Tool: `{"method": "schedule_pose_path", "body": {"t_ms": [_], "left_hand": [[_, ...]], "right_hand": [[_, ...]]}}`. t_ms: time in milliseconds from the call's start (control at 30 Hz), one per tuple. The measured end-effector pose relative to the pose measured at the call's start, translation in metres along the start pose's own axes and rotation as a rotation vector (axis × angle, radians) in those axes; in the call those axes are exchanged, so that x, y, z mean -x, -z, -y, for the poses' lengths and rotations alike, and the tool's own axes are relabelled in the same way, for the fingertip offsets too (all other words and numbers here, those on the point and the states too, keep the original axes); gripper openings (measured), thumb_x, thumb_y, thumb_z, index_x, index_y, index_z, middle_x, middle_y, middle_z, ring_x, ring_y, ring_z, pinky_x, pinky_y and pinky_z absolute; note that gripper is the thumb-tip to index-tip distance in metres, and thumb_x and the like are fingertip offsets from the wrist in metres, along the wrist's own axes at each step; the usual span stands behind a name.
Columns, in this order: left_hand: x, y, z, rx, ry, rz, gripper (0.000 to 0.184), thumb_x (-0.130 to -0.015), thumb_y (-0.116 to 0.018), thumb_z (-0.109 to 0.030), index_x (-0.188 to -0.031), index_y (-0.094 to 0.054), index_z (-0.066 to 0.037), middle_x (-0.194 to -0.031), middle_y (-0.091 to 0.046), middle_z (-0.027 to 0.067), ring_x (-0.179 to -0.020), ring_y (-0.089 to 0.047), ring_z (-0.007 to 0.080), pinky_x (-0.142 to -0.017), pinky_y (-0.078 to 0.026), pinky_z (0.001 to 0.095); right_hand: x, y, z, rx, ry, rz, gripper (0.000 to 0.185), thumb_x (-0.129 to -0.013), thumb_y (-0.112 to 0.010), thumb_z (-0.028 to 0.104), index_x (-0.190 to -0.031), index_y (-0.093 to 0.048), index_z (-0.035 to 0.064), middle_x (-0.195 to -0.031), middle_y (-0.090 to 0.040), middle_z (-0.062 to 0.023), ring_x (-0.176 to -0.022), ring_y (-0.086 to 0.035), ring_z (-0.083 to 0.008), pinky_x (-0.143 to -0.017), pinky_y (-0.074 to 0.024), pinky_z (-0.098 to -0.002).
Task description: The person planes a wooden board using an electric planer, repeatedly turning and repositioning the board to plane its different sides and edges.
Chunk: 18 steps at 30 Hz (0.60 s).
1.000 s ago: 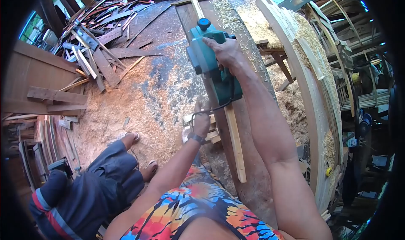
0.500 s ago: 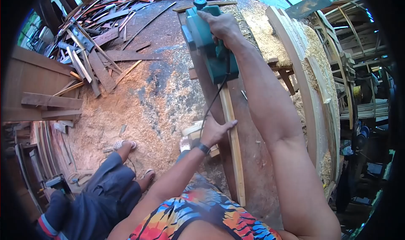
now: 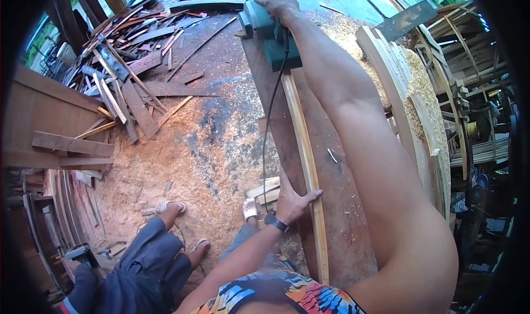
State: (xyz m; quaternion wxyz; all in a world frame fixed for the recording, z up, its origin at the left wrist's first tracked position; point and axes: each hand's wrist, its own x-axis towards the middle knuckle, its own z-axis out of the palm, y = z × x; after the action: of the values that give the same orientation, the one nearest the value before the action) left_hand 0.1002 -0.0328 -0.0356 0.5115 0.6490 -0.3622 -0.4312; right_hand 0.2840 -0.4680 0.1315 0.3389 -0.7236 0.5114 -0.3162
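My right hand (image 3: 281, 8) is wrapped round the handle of a green electric planer (image 3: 279, 43), which rests over the far end of a long, narrow wooden strip (image 3: 302, 129). A dark power cord (image 3: 265, 132) trails from the planer down along the bench's left edge. Nearer my body, my left hand (image 3: 295, 203) grips the strip from the left, its thumb across the top; some of its fingers are hidden. Beneath the strip lies a long brown workbench board (image 3: 345, 214).
Curved timber (image 3: 395, 104) stands on the right amid shavings. Scrap wood (image 3: 132, 76) is heaped at far left. Another person (image 3: 149, 253) is at lower left, legs over the shavings-covered floor (image 3: 149, 176). Short wood blocks (image 3: 265, 188) lie beside the bench.
My right hand and the planer have moved farther away along the strip, exposing more of it. My left hand still holds the strip while the whole view has shifted slightly.
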Motion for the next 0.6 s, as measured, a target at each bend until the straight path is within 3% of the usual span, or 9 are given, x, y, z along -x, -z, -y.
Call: {"method": "schedule_pose_path", "body": {"t_ms": [33,133,233,267,333,400,467,500,600], "left_hand": [[0.0,0.001,-0.001,0.054,0.064,0.036,0.139,-0.07,-0.088,-0.05,-0.153,0.003,0.015,-0.157,-0.02,0.0374,-0.148,-0.026,0.0422,-0.123,-0.023,0.0415],[-0.002,0.003,-0.002,0.05,0.087,0.049,0.14,-0.069,-0.089,-0.049,-0.153,0.004,0.015,-0.156,-0.022,0.0372,-0.148,-0.027,0.0421,-0.122,-0.024,0.0411],[0.0,0.006,-0.013,0.04,0.11,0.038,0.136,-0.069,-0.089,-0.049,-0.153,-0.002,0.014,-0.155,-0.025,0.0356,-0.145,-0.032,0.0413,-0.121,-0.028,0.0412],[-0.001,0.011,-0.017,0.039,0.088,0.088,0.133,-0.069,-0.089,-0.05,-0.153,-0.006,0.012,-0.149,-0.033,0.0352,-0.142,-0.037,0.0402,-0.12,-0.03,0.0413],[-0.005,0.033,-0.024,0.028,0.044,0.188,0.127,-0.071,-0.088,-0.051,-0.152,-0.012,0.01,-0.138,-0.049,0.0345,-0.136,-0.047,0.0379,-0.117,-0.035,0.0413],[-0.007,0.083,-0.027,-0.218,0.169,0.646,0.092,-0.082,-0.078,-0.055,-0.146,-0.043,0.001,-0.097,-0.072,0.023,-0.108,-0.069,0.0283,-0.104,-0.048,0.0417],[0.003,0.116,0.027,-0.391,0.137,0.81,0.069,-0.087,-0.069,-0.06,-0.128,-0.068,-0.005,-0.112,-0.075,0.0148,-0.091,-0.074,0.0244,-0.091,-0.054,0.0366],[0.015,0.13,0.028,-0.255,0.353,0.782,0.061,-0.088,-0.068,-0.057,-0.118,-0.074,-0.004,-0.104,-0.076,0.0149,-0.092,-0.073,0.0233,-0.087,-0.054,0.0335],[0.043,0.115,0.076,-0.252,0.337,0.377,0.051,-0.094,-0.063,-0.048,-0.093,-0.077,0.0,-0.08,-0.073,0.01,-0.071,-0.067,0.0176,-0.066,-0.052,0.0338]], "right_hand": [[-0.002,-0.003,-0.006,0.017,0.034,-0.013,0.048,-0.073,-0.088,0.047,-0.072,-0.073,0.0008,-0.067,-0.068,-0.0088,-0.053,-0.062,-0.0157,-0.049,-0.0493,-0.0343],[0.012,-0.008,-0.033,0.078,0.15,-0.079,0.034,-0.076,-0.087,0.035,-0.079,-0.076,0.0027,-0.068,-0.07,-0.0078,-0.053,-0.061,-0.0163,-0.05,-0.0493,-0.0349],[0.131,0.039,-0.017,-0.062,0.204,-0.075,0.034,-0.077,-0.082,0.027,-0.102,-0.077,0.0039,-0.089,-0.076,-0.0124,-0.078,-0.072,-0.0187,-0.072,-0.0563,-0.0343],[0.168,0.053,-0.015,-0.132,0.259,-0.079,0.038,-0.076,-0.081,0.03,-0.101,-0.075,0.0027,-0.094,-0.075,-0.0188,-0.088,-0.074,-0.0318,-0.08,-0.0575,-0.0392],[0.246,0.083,-0.01,-0.238,0.18,-0.043,0.034,-0.079,-0.079,0.022,-0.103,-0.071,-0.0007,-0.089,-0.075,-0.0178,-0.081,-0.074,-0.0286,-0.075,-0.0577,-0.0387],[0.32,0.112,-0.009,-0.306,0.19,-0.064,0.027,-0.085,-0.076,0.012,-0.107,-0.07,-0.0025,-0.093,-0.074,-0.011,-0.079,-0.069,-0.0164,-0.072,-0.0557,-0.0316],[0.391,0.139,-0.024,-0.483,0.046,-0.032,0.026,-0.088,-0.074,0.004,-0.111,-0.067,-0.0039,-0.089,-0.071,-0.0069,-0.074,-0.065,-0.0111,-0.064,-0.0515,-0.0268],[0.426,0.156,-0.034,-0.399,0.053,-0.069,0.02,-0.087,-0.075,0.005,-0.104,-0.066,-0.0026,-0.079,-0.067,-0.0036,-0.064,-0.061,-0.0086,-0.055,-0.0462,-0.0244],[0.526,0.222,-0.044,-0.317,-0.276,0.031,0.026,-0.083,-0.078,0.006,-0.105,-0.068,-0.0029,-0.079,-0.066,-0.0038,-0.063,-0.059,-0.0097,-0.056,-0.0462,-0.0259]]}}
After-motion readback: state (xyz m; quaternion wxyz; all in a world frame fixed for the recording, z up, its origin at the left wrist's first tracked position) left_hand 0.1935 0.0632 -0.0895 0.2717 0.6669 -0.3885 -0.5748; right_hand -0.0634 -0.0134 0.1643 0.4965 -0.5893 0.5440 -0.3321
